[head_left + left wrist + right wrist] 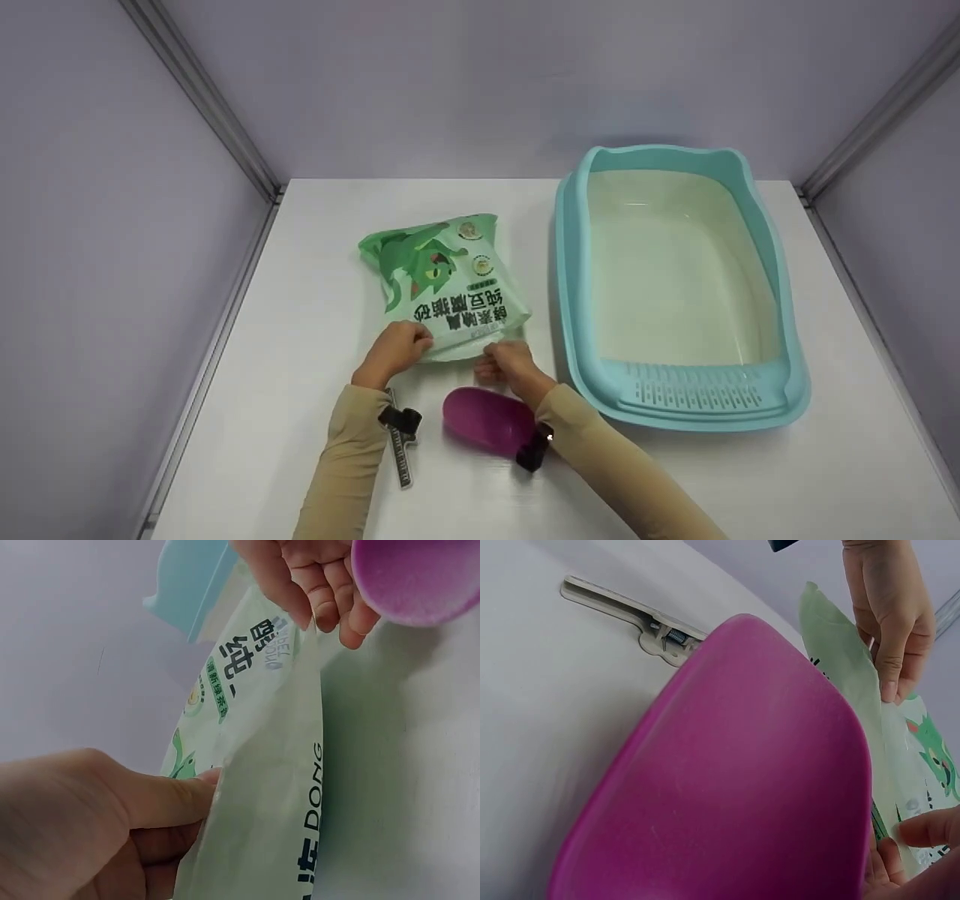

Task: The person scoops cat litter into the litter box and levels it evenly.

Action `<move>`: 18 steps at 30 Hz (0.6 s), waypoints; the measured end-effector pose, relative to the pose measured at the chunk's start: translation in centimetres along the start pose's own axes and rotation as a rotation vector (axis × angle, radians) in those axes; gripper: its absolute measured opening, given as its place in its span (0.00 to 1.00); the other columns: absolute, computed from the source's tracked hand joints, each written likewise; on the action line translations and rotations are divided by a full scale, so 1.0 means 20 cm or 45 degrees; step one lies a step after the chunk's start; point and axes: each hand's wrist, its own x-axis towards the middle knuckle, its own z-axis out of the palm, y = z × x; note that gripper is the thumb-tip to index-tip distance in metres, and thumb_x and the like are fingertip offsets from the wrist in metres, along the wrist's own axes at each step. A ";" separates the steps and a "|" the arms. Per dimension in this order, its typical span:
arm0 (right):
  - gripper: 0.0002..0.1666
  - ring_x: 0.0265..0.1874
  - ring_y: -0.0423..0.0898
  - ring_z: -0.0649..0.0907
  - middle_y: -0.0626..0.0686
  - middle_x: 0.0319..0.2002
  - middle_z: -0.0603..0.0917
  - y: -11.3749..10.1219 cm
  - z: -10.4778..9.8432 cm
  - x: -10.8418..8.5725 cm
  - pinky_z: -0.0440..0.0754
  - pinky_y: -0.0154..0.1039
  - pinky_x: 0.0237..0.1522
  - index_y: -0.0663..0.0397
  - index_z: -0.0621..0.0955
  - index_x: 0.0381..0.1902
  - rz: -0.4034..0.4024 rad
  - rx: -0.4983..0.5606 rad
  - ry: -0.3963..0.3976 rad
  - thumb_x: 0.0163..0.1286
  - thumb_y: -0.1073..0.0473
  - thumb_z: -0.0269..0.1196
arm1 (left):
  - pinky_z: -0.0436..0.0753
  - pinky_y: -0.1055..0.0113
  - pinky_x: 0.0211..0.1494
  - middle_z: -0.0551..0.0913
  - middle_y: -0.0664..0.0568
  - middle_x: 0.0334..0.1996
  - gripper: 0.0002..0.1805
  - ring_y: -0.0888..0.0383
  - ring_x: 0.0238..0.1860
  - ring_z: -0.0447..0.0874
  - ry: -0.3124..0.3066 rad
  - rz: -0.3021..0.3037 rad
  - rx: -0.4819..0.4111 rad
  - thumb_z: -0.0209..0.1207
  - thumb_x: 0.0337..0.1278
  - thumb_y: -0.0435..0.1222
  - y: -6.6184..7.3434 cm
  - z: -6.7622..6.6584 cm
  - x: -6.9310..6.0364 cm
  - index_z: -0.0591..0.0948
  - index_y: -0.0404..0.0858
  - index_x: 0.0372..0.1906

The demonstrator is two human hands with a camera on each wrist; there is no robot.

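A green printed bag (450, 289) lies on the white table with its near edge toward the person. The left hand (397, 349) pinches that edge at its left part; in the left wrist view the thumb of the left hand (112, 817) presses on the bag's film (262, 787). At the edge's right part the right hand (510, 364) pinches the film between thumb and fingers, its other fingers curled below. In the right wrist view the left hand (892, 622) and part of the right hand (930, 840) both grip the bag's edge (847, 652).
A magenta scoop (484, 420) lies beside the right wrist, partly under it. A sealing clip (401, 450) lies by the left wrist. The large blue-rimmed litter tray (574, 300) stands on the right of the table. Walls enclose the table at the back and sides.
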 end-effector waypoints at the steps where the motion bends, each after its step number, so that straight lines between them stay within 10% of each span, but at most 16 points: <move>1: 0.13 0.15 0.40 0.82 0.52 0.18 0.82 0.00 0.00 0.00 0.86 0.34 0.24 0.74 0.79 0.41 -0.003 -0.001 0.007 0.65 0.69 0.51 | 0.84 0.54 0.46 0.88 0.39 0.38 0.10 0.46 0.39 0.85 0.001 0.008 -0.002 0.57 0.63 0.32 0.00 0.00 0.00 0.86 0.31 0.37; 18: 0.08 0.13 0.39 0.79 0.50 0.14 0.79 -0.01 -0.05 0.00 0.85 0.36 0.23 0.63 0.75 0.27 -0.087 -0.014 0.127 0.65 0.67 0.51 | 0.75 0.68 0.35 0.86 0.42 0.30 0.09 0.60 0.27 0.74 0.060 0.089 -0.145 0.55 0.62 0.31 0.03 -0.07 -0.02 0.85 0.32 0.33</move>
